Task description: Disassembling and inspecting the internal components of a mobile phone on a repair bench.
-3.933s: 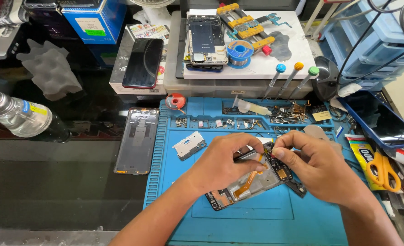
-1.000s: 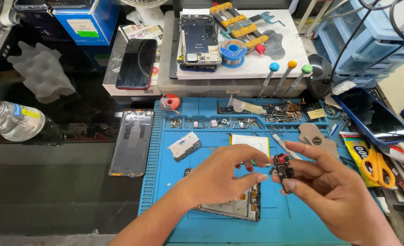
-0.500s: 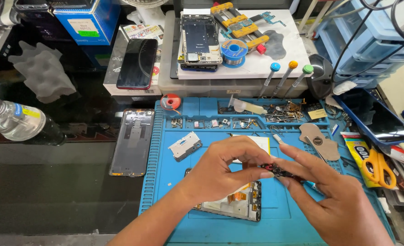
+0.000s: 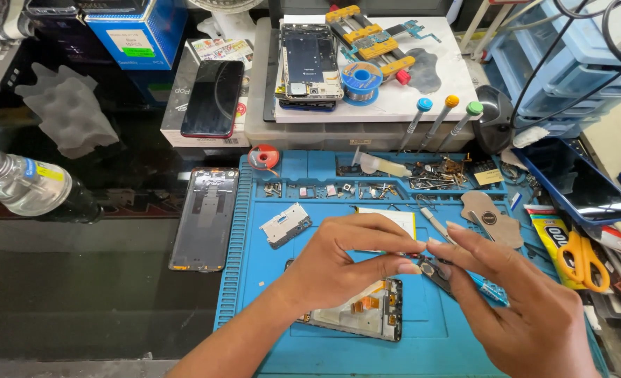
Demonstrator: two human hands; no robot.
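My left hand and my right hand meet over a blue work mat. Together their fingertips pinch a small dark circuit board part, held just above the mat. Beneath my left hand lies an opened phone frame with an orange flex cable showing. A white battery rests on the mat behind my fingers, partly hidden. A small metal shield plate lies to the left of my left hand.
A phone back cover lies left of the mat and a clear bottle at far left. Three screwdrivers, a solder spool, a dismantled phone and a black phone stand behind. Scissors and a glue tube lie right.
Earlier both hands worked on the phone frame; the small board has since come off it. Over the last second my hands turned the part and drew closer together, the frame staying on the mat.
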